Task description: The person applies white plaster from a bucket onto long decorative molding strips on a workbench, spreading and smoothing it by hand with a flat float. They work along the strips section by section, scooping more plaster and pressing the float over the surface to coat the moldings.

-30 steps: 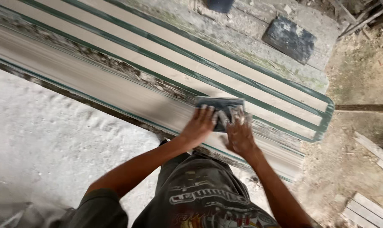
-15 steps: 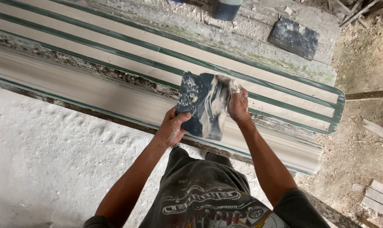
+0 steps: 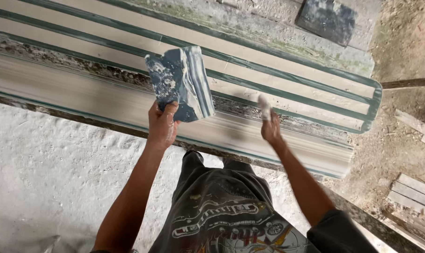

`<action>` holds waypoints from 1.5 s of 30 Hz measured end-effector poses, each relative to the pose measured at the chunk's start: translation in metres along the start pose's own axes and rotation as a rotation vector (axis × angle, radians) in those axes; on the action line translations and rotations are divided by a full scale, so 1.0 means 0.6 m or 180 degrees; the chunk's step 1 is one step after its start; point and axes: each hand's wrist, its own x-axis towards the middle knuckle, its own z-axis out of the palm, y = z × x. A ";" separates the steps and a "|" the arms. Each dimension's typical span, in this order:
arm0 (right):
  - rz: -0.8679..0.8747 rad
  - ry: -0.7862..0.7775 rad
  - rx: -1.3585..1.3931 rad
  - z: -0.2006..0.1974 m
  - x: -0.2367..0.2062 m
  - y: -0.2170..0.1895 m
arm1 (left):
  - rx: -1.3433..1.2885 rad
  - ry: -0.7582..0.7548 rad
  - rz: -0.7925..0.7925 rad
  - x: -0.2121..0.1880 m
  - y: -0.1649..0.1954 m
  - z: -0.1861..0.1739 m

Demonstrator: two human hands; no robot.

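Observation:
My left hand [image 3: 163,127] grips a flat blue scraper pad [image 3: 180,83] smeared with white plaster and holds it up above the long moulded plaster cornice [image 3: 81,93] with green stripes. My right hand [image 3: 269,125] is off the pad, over the cornice's grooved middle to the right. Its fingertips are coated in white plaster and nothing is held in it.
A dark plaster-stained board [image 3: 328,19] lies on the concrete ledge beyond the cornice. The white dusty floor [image 3: 48,178] spreads at the left. Wooden slats [image 3: 411,192] and bare dirt lie to the right of the cornice's end.
Both hands pressed the pad on the cornice a second ago. They lifted it; now my right hand has let go and moved right, while my left hand keeps the pad raised.

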 end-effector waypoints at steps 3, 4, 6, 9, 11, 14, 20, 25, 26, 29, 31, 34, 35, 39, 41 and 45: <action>-0.0055 -0.0696 -0.0754 -0.018 0.067 0.021 | 0.0096 0.0268 -0.0215 -0.012 -0.030 -0.005; -0.0294 -0.0878 -0.1111 -0.018 0.090 0.016 | 0.0072 0.0337 -0.0316 -0.017 -0.039 -0.002; -0.0381 -0.1484 -0.1755 -0.013 0.132 -0.003 | 0.0019 0.0489 -0.0515 -0.029 -0.056 0.003; -0.0143 -0.2415 -0.2715 -0.022 0.173 -0.031 | 0.0017 0.0415 -0.0200 -0.051 -0.063 0.002; 0.0027 -0.2539 -0.3273 -0.046 0.184 -0.038 | 0.0397 0.0447 -0.0072 -0.066 -0.059 -0.004; 0.0234 -0.1916 -0.3383 -0.110 0.175 -0.033 | 0.1602 0.0483 0.0023 -0.076 -0.060 -0.002; -0.0693 -0.0875 -0.1966 -0.190 0.113 -0.086 | 0.3956 -0.0510 0.1243 -0.047 -0.144 0.105; -0.1079 -0.2568 -0.2850 -0.131 0.178 -0.162 | 0.5111 -0.0339 0.2589 -0.006 -0.219 0.204; -0.1305 -0.2622 -0.3043 -0.108 0.212 -0.172 | 0.5173 -0.0216 0.2444 0.005 -0.221 0.210; -0.1667 -0.2709 -0.3071 -0.029 0.324 -0.196 | 0.5253 0.0272 0.2143 0.048 -0.202 0.203; -0.1929 -0.2816 -0.3246 0.026 0.393 -0.221 | 0.5223 0.0807 0.2160 0.087 -0.171 0.180; -0.2212 -0.2988 -0.3508 0.111 0.467 -0.273 | 0.5566 0.1167 0.1901 0.132 -0.116 0.130; -0.2280 -0.3040 -0.3609 0.134 0.492 -0.291 | 0.5556 0.1246 0.1795 0.148 -0.095 0.112; -0.2528 -0.2897 -0.3455 0.225 0.562 -0.345 | 0.5502 0.1458 0.1464 0.212 -0.011 0.045; -0.2620 -0.2930 -0.3722 0.246 0.579 -0.351 | 0.5266 0.1244 0.1202 0.231 0.014 0.027; -0.2177 -0.3160 -0.3599 0.252 0.593 -0.357 | 0.4418 0.0567 0.0597 0.247 0.044 0.013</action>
